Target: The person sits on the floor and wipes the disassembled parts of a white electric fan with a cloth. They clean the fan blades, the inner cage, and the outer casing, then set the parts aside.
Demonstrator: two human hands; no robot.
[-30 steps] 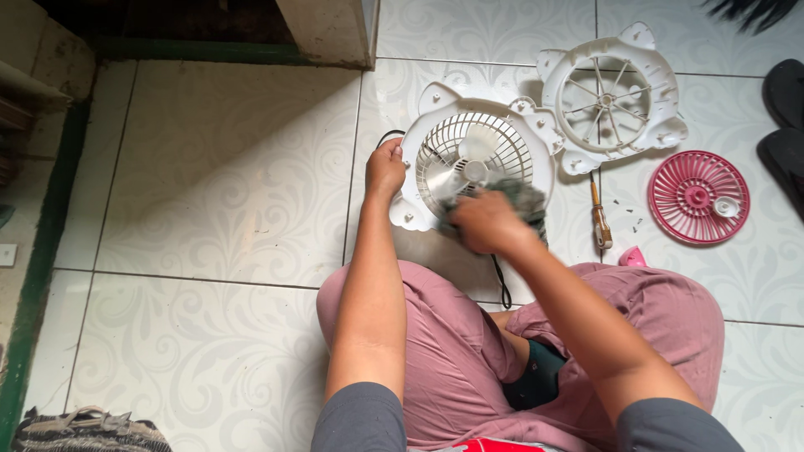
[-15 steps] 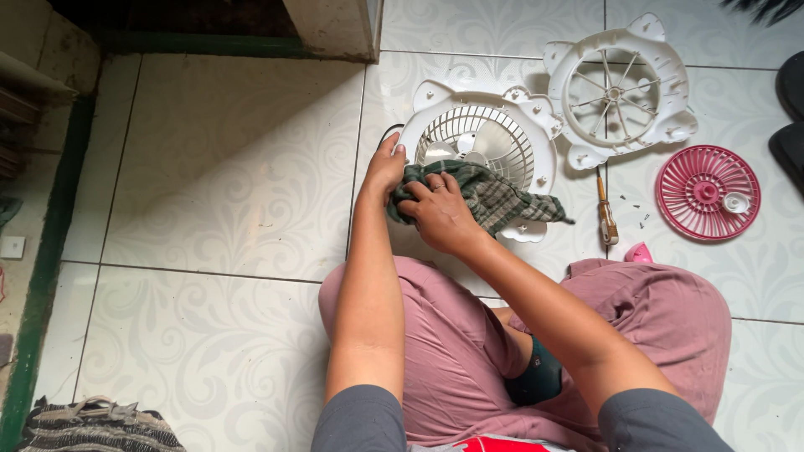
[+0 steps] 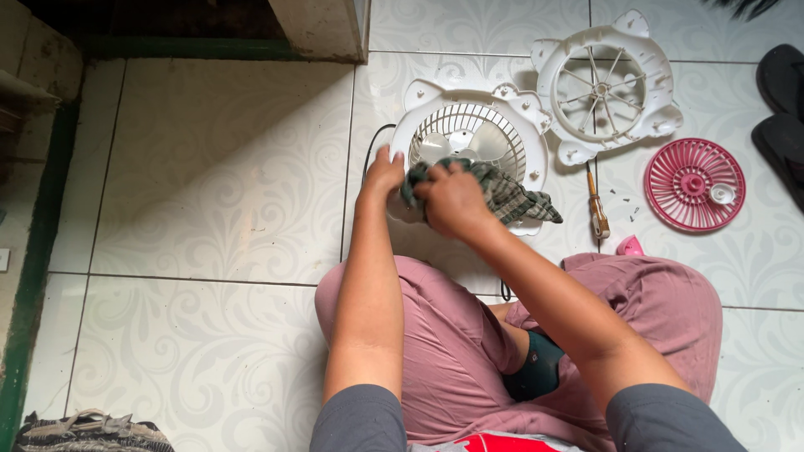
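Head view: patterned white tile floor [image 3: 209, 167]. White fan body [image 3: 469, 142] lies ahead of the knees. Left hand [image 3: 383, 177] grips its near-left rim. Right hand [image 3: 452, 199] clamps a green checked cloth [image 3: 502, 191] against the grille. Pink grille [image 3: 693, 184] and screwdriver [image 3: 596, 209] lie right.

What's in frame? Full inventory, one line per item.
fan body: 1, white, grille and blades, on floor ahead of the knees
cloth: 1, dark green checked, on fan's near edge
rear fan cover: 1, white, spoked, top right
front grille: 1, pink, round, right
screwdriver: 1, brown handle, between fan and grille
sandals: 2, black, right edge
floor tiles: pale, patterned
bag: 1, striped, bottom left
left hand: on fan rim
right hand: gripping cloth
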